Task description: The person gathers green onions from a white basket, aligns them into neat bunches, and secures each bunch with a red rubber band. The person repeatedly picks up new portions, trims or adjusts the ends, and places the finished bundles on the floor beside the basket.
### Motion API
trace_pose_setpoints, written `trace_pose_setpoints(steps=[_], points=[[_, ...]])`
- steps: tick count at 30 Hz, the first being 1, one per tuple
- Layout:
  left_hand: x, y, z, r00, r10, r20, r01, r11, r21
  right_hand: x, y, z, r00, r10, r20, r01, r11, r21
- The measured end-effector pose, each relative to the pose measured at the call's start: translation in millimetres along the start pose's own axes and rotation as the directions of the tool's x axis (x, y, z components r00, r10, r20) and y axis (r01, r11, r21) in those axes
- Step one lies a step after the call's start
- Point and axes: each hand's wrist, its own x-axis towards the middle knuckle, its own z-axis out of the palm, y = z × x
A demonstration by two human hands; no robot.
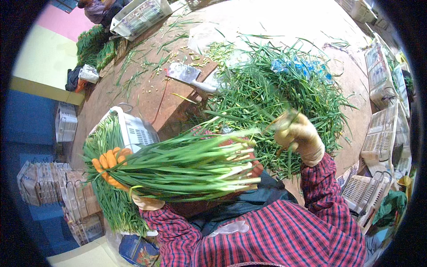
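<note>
My left hand (111,167), in an orange-fingered glove, grips a thick bundle of long allium greens (186,167) around its leafy end. The bundle lies across my lap, pale stem ends fanned out to the right. Just beyond those ends is my right hand (295,137) in a beige glove, fingers curled and blurred. Thin leaf strands (272,124) show at its fingertips. Beneath and beyond that hand spreads a large heap of loose green leaves (283,90). A white plastic crate (138,133) beside my left hand holds more greens (121,212).
A cleaver (186,75) lies on a board at the heap's left edge, near cut stem pieces (200,60). Plastic crates (377,137) line the right side; others (43,182) stand at left. Farther off, a person (96,11) is beside a white crate (141,18) and stacked greens (90,45).
</note>
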Motion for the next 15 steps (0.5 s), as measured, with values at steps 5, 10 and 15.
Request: trace_pose_setpoints(steps=[5,10,15], points=[[-7,-5,3,0.996,-0.024,0.09,0.026,0.999,-0.02,14,-6,29,0.988,-0.146,-0.043,0.141,0.983,-0.116],[-2,3,-1,0.989,-0.084,0.119,0.08,0.996,0.038,29,-17,64,0.981,-0.083,0.176,0.107,0.985,-0.132],[-4,1,1,0.994,-0.056,0.094,0.054,0.998,0.022,33,-9,69,0.98,-0.128,0.15,0.141,0.986,-0.084]])
